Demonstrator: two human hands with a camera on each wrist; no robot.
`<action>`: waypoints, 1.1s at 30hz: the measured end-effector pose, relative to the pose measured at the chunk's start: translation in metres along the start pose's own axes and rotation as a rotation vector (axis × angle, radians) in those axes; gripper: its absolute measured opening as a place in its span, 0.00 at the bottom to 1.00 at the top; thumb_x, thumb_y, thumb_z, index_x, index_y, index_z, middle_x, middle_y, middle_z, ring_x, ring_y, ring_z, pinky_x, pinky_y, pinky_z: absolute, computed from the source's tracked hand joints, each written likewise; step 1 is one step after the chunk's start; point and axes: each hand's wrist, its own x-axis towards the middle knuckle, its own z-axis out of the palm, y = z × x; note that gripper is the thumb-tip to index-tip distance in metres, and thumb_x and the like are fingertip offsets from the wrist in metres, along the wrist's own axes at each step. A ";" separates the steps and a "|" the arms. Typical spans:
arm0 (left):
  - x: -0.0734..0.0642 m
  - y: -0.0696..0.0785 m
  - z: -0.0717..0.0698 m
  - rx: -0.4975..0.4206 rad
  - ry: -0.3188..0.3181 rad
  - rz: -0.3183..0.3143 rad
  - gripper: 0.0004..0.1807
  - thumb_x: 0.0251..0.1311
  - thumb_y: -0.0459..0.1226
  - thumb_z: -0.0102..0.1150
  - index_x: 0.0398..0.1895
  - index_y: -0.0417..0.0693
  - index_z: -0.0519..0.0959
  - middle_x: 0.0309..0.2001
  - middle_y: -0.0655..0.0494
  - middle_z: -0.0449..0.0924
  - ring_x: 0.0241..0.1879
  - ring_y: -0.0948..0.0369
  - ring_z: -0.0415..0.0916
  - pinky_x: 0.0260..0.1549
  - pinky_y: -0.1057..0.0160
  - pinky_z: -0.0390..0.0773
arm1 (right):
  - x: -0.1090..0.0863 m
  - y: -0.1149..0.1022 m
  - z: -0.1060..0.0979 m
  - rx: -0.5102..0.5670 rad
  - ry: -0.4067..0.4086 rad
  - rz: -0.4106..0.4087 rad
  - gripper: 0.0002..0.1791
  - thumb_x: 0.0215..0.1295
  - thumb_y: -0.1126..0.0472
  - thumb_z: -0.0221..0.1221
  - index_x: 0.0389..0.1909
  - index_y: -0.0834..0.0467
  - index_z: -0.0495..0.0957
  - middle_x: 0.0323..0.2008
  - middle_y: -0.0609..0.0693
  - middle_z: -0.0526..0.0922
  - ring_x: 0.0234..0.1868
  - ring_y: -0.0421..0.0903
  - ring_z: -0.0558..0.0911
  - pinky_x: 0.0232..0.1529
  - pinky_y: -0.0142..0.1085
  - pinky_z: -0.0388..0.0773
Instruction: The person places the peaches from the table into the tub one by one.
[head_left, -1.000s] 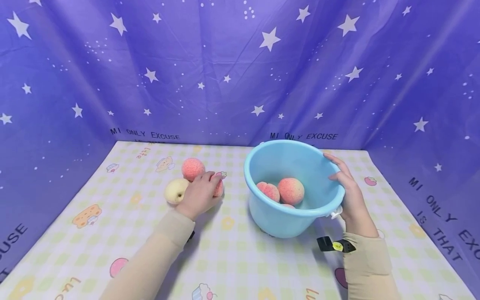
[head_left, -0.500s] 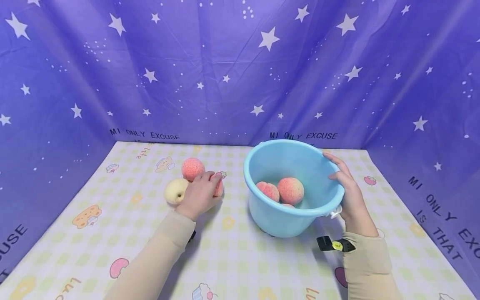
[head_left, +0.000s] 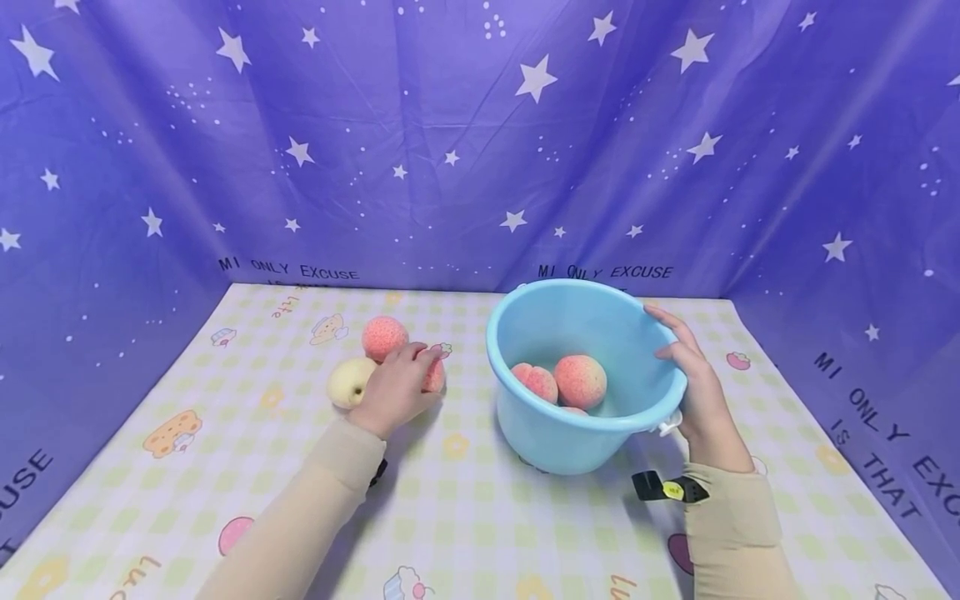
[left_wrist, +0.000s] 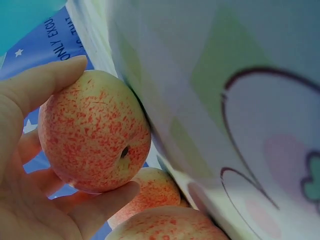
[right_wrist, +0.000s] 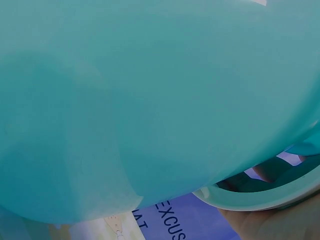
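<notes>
My left hand point(head_left: 393, 387) grips a red-speckled peach point(left_wrist: 95, 132), fingers and thumb round its sides. That peach sits against the tablecloth, mostly covered by the hand in the head view. Close by lie a pinkish-red peach point(head_left: 385, 338) and a pale yellow fruit point(head_left: 349, 383) with a dark stem hollow. To the right is a light blue bucket point(head_left: 558, 450), its mouth leaning toward me. Inside it are a large peach point(head_left: 581, 382), a creased peach point(head_left: 536, 382) and part of another. My right hand point(head_left: 701, 392) holds the bucket's right rim, fingers over the edge.
A checked, printed tablecloth point(head_left: 457, 517) covers the table. Behind and along both sides hangs a purple star-patterned curtain point(head_left: 420, 108). Bucket wall fills most of the right wrist view. A black strap device point(head_left: 671, 487) is worn at the right wrist.
</notes>
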 end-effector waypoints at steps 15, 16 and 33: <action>-0.003 -0.002 -0.008 -0.106 -0.036 -0.078 0.35 0.55 0.43 0.69 0.68 0.49 0.72 0.65 0.41 0.72 0.65 0.42 0.68 0.58 0.38 0.74 | 0.000 0.001 0.001 0.005 -0.004 -0.004 0.35 0.64 0.68 0.34 0.72 0.43 0.60 0.73 0.44 0.54 0.67 0.43 0.60 0.57 0.31 0.65; -0.003 -0.002 -0.008 -0.108 -0.034 -0.073 0.35 0.55 0.43 0.70 0.68 0.49 0.72 0.64 0.41 0.72 0.65 0.42 0.69 0.57 0.38 0.74 | 0.000 0.001 0.001 0.003 -0.004 -0.004 0.36 0.64 0.68 0.34 0.72 0.43 0.60 0.73 0.44 0.54 0.67 0.43 0.60 0.57 0.31 0.65; -0.003 -0.003 -0.019 -0.084 0.001 -0.038 0.30 0.54 0.41 0.67 0.62 0.46 0.76 0.59 0.42 0.76 0.58 0.42 0.74 0.54 0.41 0.77 | 0.000 0.000 0.000 -0.003 -0.003 0.001 0.35 0.64 0.68 0.34 0.72 0.42 0.60 0.73 0.45 0.52 0.68 0.44 0.59 0.57 0.31 0.64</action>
